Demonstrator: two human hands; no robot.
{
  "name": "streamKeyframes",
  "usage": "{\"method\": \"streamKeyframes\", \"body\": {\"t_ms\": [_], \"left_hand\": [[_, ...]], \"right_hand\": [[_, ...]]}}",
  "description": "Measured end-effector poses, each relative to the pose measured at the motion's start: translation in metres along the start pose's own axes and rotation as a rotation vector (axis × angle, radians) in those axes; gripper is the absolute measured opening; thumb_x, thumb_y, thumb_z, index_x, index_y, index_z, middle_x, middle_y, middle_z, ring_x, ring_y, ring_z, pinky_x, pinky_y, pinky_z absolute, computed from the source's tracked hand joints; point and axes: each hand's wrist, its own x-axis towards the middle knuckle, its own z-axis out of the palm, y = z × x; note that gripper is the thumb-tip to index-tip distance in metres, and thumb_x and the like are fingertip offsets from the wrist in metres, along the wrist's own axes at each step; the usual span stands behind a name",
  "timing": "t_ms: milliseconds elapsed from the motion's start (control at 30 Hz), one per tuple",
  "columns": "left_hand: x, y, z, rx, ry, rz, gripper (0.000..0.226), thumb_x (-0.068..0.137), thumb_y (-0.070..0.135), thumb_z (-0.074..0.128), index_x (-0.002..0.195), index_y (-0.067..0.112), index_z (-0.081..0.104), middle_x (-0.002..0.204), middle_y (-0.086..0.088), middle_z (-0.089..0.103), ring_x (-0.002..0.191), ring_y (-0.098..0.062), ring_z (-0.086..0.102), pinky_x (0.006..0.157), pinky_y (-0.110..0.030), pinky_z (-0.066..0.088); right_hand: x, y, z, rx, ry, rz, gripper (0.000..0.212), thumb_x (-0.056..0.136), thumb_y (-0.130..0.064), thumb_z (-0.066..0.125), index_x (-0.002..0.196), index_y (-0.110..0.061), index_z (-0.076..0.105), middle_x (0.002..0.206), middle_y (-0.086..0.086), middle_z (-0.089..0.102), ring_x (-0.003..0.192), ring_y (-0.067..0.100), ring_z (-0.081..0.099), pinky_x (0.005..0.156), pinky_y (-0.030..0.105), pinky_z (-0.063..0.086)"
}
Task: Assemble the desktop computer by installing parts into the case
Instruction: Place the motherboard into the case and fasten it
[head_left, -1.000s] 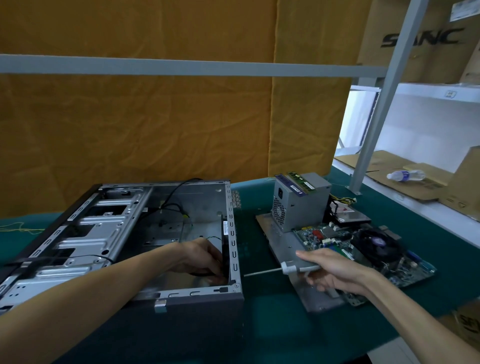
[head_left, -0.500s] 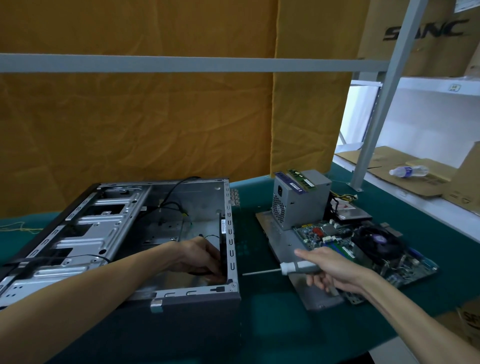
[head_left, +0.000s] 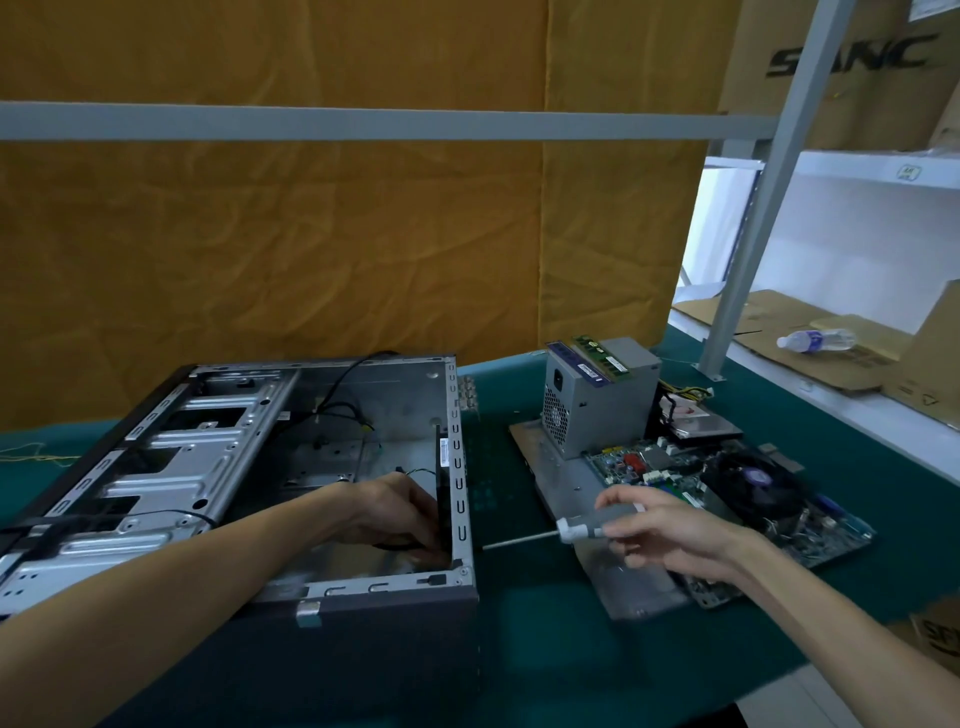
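One open case (head_left: 218, 467) lay on its side around the left hand (head_left: 400, 514), whose curled fingers gripped a black fan against its right wall. The right hand (head_left: 670, 535) held one screwdriver (head_left: 566, 530); beyond it sat one power supply (head_left: 597, 400) and one motherboard (head_left: 727, 493).

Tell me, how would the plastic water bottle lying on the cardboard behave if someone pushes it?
The water bottle lies on its side, so it would probably roll. It looks mostly empty, so likely light and easy to squash.
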Motion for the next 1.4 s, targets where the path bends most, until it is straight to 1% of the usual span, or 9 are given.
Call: {"method": "streamKeyframes", "body": {"t_ms": [133, 300, 467, 700, 867, 1033, 1200, 1300, 1400], "left_hand": [[0.0, 0.001, 0.0, 0.0, -0.005, 0.004, 0.011, 0.079, -0.004, 0.08, 0.08, 0.007, 0.082, 0.089, -0.013, 0.077, 0.076, -0.017, 0.071, 0.085, -0.032, 0.057], [-0.001, 0.002, 0.0, -0.004, -0.003, -0.003, 0.013, 0.08, -0.003, 0.08, 0.078, 0.01, 0.082, 0.088, -0.01, 0.078, 0.075, -0.014, 0.072, 0.075, -0.023, 0.055], [-0.003, 0.004, 0.0, -0.021, -0.019, -0.013, 0.015, 0.082, -0.004, 0.078, 0.077, 0.01, 0.082, 0.086, -0.009, 0.078, 0.073, -0.013, 0.074, 0.065, -0.017, 0.054], [0.001, 0.001, -0.001, -0.033, -0.024, 0.0, 0.012, 0.081, -0.002, 0.08, 0.082, 0.009, 0.083, 0.098, -0.013, 0.078, 0.085, -0.016, 0.075, 0.074, -0.02, 0.056], [0.001, 0.002, -0.002, -0.03, -0.031, -0.007, 0.016, 0.083, -0.002, 0.079, 0.077, 0.012, 0.083, 0.094, -0.01, 0.079, 0.079, -0.013, 0.075, 0.066, -0.017, 0.055], [0.003, -0.002, -0.002, -0.017, -0.011, 0.005, 0.01, 0.081, -0.003, 0.079, 0.082, 0.006, 0.081, 0.102, -0.02, 0.076, 0.085, -0.019, 0.074, 0.081, -0.026, 0.059], [0.006, -0.003, -0.004, -0.012, -0.019, 0.003, 0.007, 0.08, -0.002, 0.08, 0.083, 0.004, 0.081, 0.105, -0.021, 0.076, 0.092, -0.024, 0.073, 0.093, -0.035, 0.059], [0.006, -0.003, -0.004, -0.036, -0.033, -0.007, 0.009, 0.081, -0.001, 0.08, 0.081, 0.007, 0.082, 0.103, -0.017, 0.077, 0.091, -0.02, 0.075, 0.079, -0.025, 0.059], [0.005, -0.002, -0.003, -0.056, -0.042, -0.01, 0.01, 0.082, -0.001, 0.08, 0.081, 0.008, 0.082, 0.102, -0.015, 0.077, 0.091, -0.02, 0.076, 0.076, -0.021, 0.058]], "right_hand": [[0.004, -0.005, 0.002, -0.208, 0.089, 0.056, 0.041, 0.092, -0.044, 0.074, 0.099, -0.004, 0.067, 0.069, 0.014, 0.063, 0.047, 0.018, 0.053, 0.038, 0.022, 0.037], [0.003, 0.0, 0.001, -0.054, 0.017, -0.05, 0.029, 0.085, -0.014, 0.082, 0.103, -0.005, 0.062, 0.079, 0.01, 0.063, 0.063, 0.018, 0.059, 0.049, 0.025, 0.048], [0.01, 0.006, 0.007, -0.243, 0.154, 0.044, 0.046, 0.092, -0.044, 0.072, 0.103, 0.0, 0.068, 0.073, 0.017, 0.067, 0.048, 0.019, 0.056, 0.037, 0.022, 0.038], [0.011, 0.013, 0.005, -0.014, 0.102, -0.046, 0.032, 0.08, 0.0, 0.081, 0.106, -0.004, 0.064, 0.086, 0.011, 0.066, 0.064, 0.023, 0.062, 0.046, 0.026, 0.049], [0.012, 0.006, 0.012, -0.186, 0.191, 0.006, 0.044, 0.088, -0.045, 0.077, 0.107, -0.006, 0.069, 0.079, 0.018, 0.072, 0.051, 0.021, 0.06, 0.036, 0.023, 0.039], [0.004, 0.003, 0.003, -0.101, 0.121, -0.078, 0.033, 0.08, -0.006, 0.084, 0.107, -0.004, 0.064, 0.082, 0.013, 0.069, 0.068, 0.024, 0.067, 0.045, 0.027, 0.048], [0.005, 0.006, 0.009, -0.178, 0.125, 0.004, 0.032, 0.097, -0.033, 0.07, 0.107, -0.003, 0.065, 0.078, 0.012, 0.066, 0.054, 0.019, 0.057, 0.04, 0.024, 0.043], [0.0, 0.004, 0.001, -0.077, 0.063, -0.034, 0.037, 0.082, -0.015, 0.084, 0.108, -0.004, 0.06, 0.079, 0.009, 0.063, 0.062, 0.018, 0.057, 0.049, 0.026, 0.048], [0.001, 0.003, 0.004, -0.209, 0.123, -0.019, 0.044, 0.089, -0.038, 0.078, 0.104, -0.001, 0.061, 0.077, 0.019, 0.067, 0.049, 0.018, 0.054, 0.041, 0.026, 0.044]]}}
